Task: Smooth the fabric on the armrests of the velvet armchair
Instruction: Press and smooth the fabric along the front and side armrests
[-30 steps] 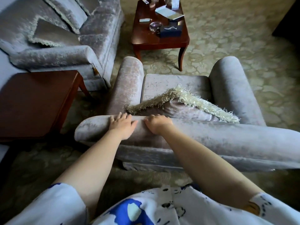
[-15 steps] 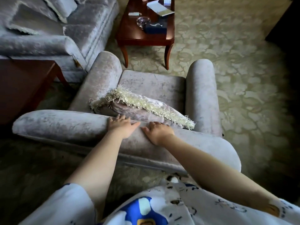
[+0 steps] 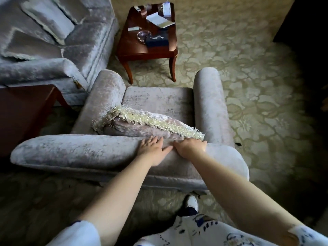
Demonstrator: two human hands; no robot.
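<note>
I stand behind a grey velvet armchair [image 3: 159, 100] and look down over its rolled top edge [image 3: 71, 151]. My left hand [image 3: 152, 148] lies flat on that top edge, fingers spread. My right hand [image 3: 190, 147] rests palm down right beside it, nearly touching, close to the chair's right end. The left armrest [image 3: 101, 102] and the right armrest [image 3: 209, 103] run away from me, and neither hand touches them. A velvet cushion with a cream fringe [image 3: 147, 123] leans on the seat just beyond my fingers.
A grey velvet sofa [image 3: 53, 41] with cushions stands at the far left. A dark wooden side table [image 3: 23, 110] sits left of the chair. A wooden coffee table [image 3: 150, 39] with papers, an ashtray and a box lies ahead. Patterned carpet [image 3: 257, 86] spreads to the right.
Both hands have slid to the right along the chair's top edge, from near its left end to near its right end. The view has shifted right with them.
</note>
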